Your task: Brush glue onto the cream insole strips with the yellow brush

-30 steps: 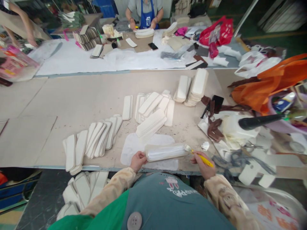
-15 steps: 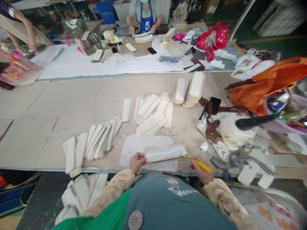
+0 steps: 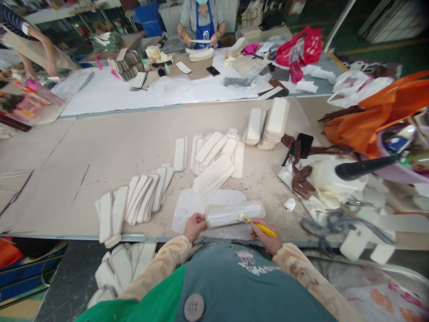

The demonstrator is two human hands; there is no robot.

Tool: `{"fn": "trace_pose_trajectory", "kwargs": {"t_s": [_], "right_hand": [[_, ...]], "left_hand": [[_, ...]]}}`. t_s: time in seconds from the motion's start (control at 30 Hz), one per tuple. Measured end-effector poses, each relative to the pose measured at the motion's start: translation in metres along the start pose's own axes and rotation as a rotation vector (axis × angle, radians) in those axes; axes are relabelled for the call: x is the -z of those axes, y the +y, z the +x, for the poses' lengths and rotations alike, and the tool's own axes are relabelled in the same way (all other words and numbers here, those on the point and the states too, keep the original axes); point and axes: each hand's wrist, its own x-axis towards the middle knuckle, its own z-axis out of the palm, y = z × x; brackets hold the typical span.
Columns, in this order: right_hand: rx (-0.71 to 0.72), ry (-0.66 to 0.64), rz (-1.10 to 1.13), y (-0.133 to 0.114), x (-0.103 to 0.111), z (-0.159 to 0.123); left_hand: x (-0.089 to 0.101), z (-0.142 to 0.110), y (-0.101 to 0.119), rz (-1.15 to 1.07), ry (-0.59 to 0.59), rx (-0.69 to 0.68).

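A long cream panel [image 3: 214, 222] with rounded ends lies on a white sheet [image 3: 182, 208] close to the table's front edge. Wet-looking white paste covers its middle. My left hand [image 3: 195, 227] is closed, thumb and fingers pinching the panel's left end. In my right hand [image 3: 268, 238] is a brush with a yellow handle [image 3: 266, 229], its pale bristles resting on the pasted strip right of centre. Just beyond the panel, a fanned stack of cream pieces [image 3: 214, 175] overlaps the sheet's far edge.
More cream pieces [image 3: 142, 197] fan out on the left, and taller stacks [image 3: 277, 120] stand farther back. To the right are a white tub [image 3: 338, 181], brown scraps [image 3: 302, 179], scissors [image 3: 358, 203] and an orange bag [image 3: 351, 123]. Across the table sits a co-worker in a blue apron [image 3: 204, 33].
The brush in my right hand has moved left along the panel, from its right end toward the middle. My left hand stays at the left end. The whole view has shifted slightly.
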Motion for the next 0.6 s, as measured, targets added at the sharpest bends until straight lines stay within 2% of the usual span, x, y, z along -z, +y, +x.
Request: {"fn": "trace_pose_trajectory", "kwargs": {"t_s": [0.13, 0.2, 0.27, 0.33, 0.43, 0.5, 0.6], "right_hand": [[-0.041, 0.209, 0.010, 0.001, 0.034, -0.006], [-0.023, 0.304, 0.023, -0.001, 0.048, -0.011], [0.001, 0.355, 0.038, -0.005, 0.055, -0.016], [0.015, 0.375, 0.019, -0.010, 0.055, -0.019], [0.042, 0.407, -0.017, -0.019, 0.047, -0.023], [0.053, 0.422, -0.017, -0.026, 0.042, -0.025], [0.052, 0.451, -0.025, -0.033, 0.038, -0.028]], "left_hand": [[0.000, -0.002, 0.000, 0.062, -0.003, 0.020], [0.004, -0.003, 0.003, 0.173, -0.008, 0.017], [0.011, -0.001, 0.008, 0.352, 0.022, -0.050], [0.021, 0.006, 0.019, 0.549, 0.103, -0.176], [0.035, 0.029, 0.042, 0.748, 0.237, -0.402], [0.039, 0.052, 0.062, 0.825, 0.280, -0.520], [0.038, 0.091, 0.090, 0.939, 0.273, -0.545]]}}
